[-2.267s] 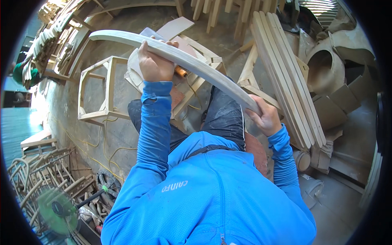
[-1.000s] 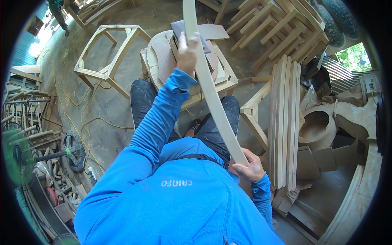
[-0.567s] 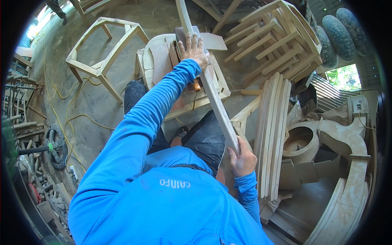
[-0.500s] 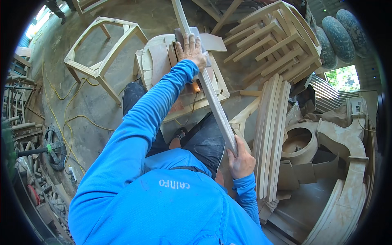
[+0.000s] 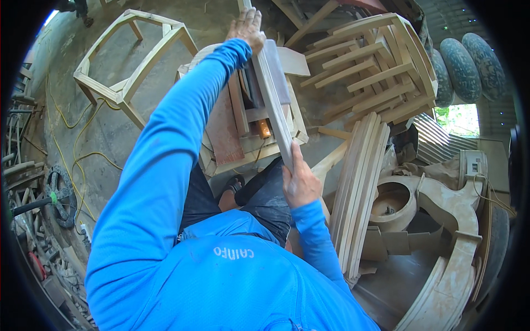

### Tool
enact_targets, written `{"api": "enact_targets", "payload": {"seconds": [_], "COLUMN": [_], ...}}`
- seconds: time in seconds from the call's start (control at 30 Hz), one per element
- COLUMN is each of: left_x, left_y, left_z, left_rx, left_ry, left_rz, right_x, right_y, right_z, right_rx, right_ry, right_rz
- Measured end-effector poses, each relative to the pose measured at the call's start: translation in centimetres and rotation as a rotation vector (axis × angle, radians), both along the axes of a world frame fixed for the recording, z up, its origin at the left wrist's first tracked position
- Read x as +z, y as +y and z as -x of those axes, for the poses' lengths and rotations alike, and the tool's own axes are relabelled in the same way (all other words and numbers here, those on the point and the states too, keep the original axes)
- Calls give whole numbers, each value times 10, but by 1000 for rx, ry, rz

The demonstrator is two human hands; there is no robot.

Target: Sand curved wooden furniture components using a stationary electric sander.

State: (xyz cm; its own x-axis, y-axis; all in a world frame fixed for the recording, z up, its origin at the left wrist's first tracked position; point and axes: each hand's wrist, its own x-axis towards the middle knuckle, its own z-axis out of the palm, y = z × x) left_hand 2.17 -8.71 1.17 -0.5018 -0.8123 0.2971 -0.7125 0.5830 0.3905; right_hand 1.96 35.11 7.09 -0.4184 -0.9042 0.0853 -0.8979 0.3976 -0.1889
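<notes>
A long, pale wooden strip slants away from me across the low work stand. My left hand lies on its far part, fingers stretched out and pressing on the wood. Around the near end my right hand is closed, thumb on one side and fingers on the other. Under and beside the strip is a flat grey plate. A tool with an orange handle sits below it in the stand, partly hidden. The wooden stand carries loose boards, including a reddish-brown board.
A bare wooden frame stands on the floor at the far left, near a yellow cord. Stacked frames rise at the far right. Long planks lean close to my right arm, before a dusty machine housing.
The strip and both hands have moved farther away from me. My left hand has slid up past the grey plate, and my right hand has risen toward the stand.
</notes>
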Motion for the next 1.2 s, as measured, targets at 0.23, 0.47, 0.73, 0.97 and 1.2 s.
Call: {"api": "enact_targets", "payload": {"seconds": [0.23,0.47,0.73,0.97,1.2], "left_x": [1,10,-2,-4,7], "left_y": [58,244,202,73,-4], "left_z": [2,-25,-30,-3,10], "left_rx": [-14,-101,-83,-69,-60], "left_ry": [-180,-88,70,17,80], "left_rz": [-15,-156,-151,-33,170], "right_x": [23,79,77,32,-5], "right_y": [46,198,148,36,-38], "right_z": [5,-11,-11,9,23], "right_rx": [-25,-20,7,40,33], "right_ry": [-99,-101,-94,-73,-70], "right_rz": [-95,-207,-270,-184,-14]}}
